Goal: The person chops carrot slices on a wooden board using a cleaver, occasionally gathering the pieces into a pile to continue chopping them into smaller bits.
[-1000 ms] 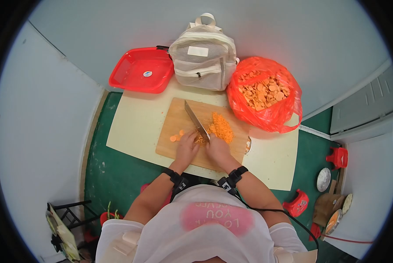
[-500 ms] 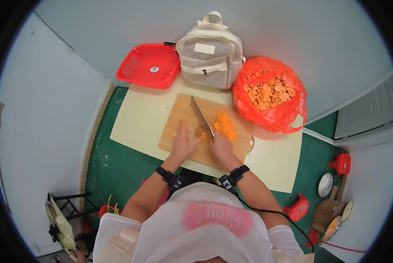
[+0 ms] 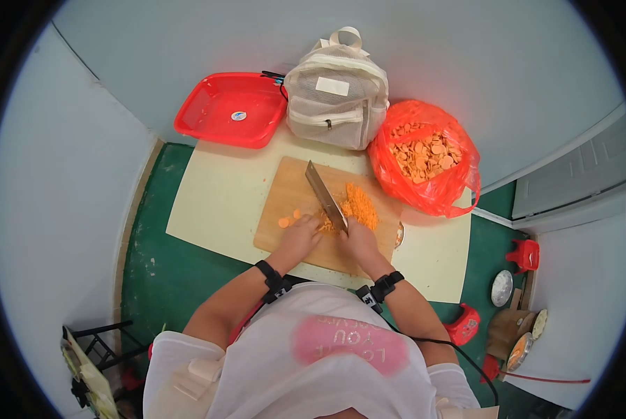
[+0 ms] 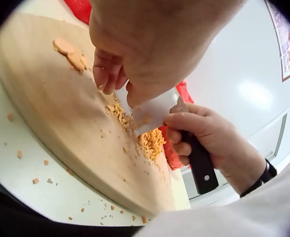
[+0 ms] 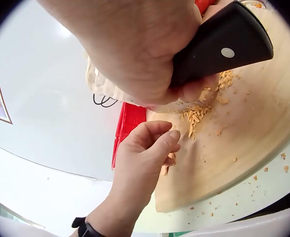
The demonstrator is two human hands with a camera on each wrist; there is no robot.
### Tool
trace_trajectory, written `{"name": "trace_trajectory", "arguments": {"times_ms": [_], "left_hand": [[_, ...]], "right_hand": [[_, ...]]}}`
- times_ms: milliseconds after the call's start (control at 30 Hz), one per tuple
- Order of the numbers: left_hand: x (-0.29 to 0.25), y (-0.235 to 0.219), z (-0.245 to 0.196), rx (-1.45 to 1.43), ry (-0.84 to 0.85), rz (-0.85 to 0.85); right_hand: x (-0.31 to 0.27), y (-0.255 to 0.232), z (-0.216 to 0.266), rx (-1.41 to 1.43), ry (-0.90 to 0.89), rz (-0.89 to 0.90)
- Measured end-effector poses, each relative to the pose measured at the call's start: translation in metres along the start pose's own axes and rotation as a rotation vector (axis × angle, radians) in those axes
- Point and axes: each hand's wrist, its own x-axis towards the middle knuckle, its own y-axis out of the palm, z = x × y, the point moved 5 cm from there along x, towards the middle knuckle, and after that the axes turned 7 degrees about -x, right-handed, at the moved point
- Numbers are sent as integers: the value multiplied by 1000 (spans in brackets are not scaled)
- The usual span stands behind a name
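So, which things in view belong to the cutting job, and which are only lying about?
Belonging to the job: knife, cutting board, chopped orange pieces, round orange slices, red bag of similar slices.

Apparently just lying about: pale backpack, red basin, red stools.

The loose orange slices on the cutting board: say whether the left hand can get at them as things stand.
Likely yes: the left hand is just beside the orange slices, and the knife in the right hand is on the left hand's other side, leaving the way free.

Both hands (image 3: 299,239) (image 3: 359,241) curled, close together.
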Motion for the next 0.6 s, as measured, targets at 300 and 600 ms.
{"name": "trace_trajectory", "arguments": {"times_ms": [300,600], "left_hand": [[25,15,12,-52,87,-125],[30,23,15,-6,124,-156]], "right_hand": [[-10,-6,12,-5,31,-64],[-7,8,18,-22,56,-58]]}}
